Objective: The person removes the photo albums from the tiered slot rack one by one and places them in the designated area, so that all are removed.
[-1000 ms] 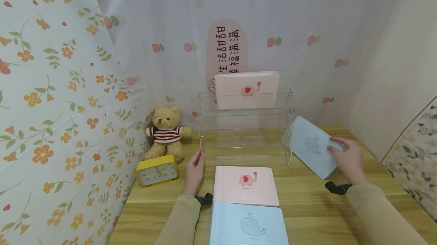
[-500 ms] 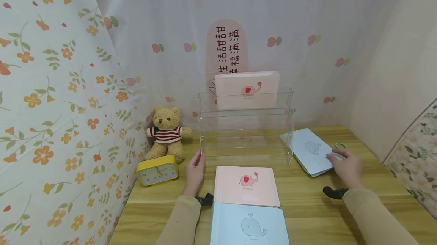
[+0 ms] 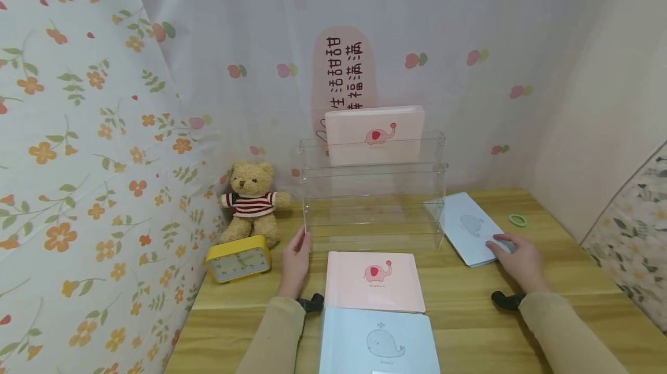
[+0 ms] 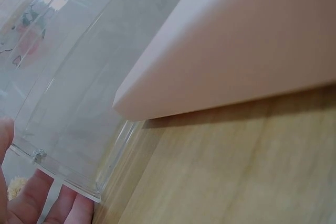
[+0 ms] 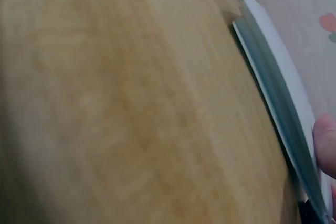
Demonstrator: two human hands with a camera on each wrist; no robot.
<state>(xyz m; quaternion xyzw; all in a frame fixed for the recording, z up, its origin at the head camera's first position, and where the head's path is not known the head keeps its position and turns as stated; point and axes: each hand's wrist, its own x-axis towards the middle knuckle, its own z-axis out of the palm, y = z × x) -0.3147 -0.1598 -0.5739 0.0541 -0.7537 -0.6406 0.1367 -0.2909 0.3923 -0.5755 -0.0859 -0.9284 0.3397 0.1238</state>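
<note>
At the left side of a clear acrylic rack (image 3: 372, 189), my left hand (image 3: 296, 258) holds the side panel's edge; in the left wrist view its fingers (image 4: 34, 198) lie behind the clear panel. My right hand (image 3: 521, 261) grips the right end of a blue book (image 3: 471, 229) with a whale drawing, lying low at the table's right. In the right wrist view a thumb (image 5: 326, 145) presses the edge of this book (image 5: 278, 98). A pink elephant book (image 3: 376, 136) stands in the rack's top tier. Another pink elephant book (image 3: 375, 281) and a blue whale book (image 3: 380, 342) lie in front.
A teddy bear (image 3: 253, 200) in a striped top sits left of the rack, behind a yellow clock (image 3: 238, 258). A green ring (image 3: 517, 220) lies at the right on the wooden table (image 3: 469, 322). Patterned curtains stand behind and to the left.
My right hand has lowered the blue book from a tilted stance to lie nearly flat and shifted it slightly left. The green ring has come into view. My left hand stays on the rack.
</note>
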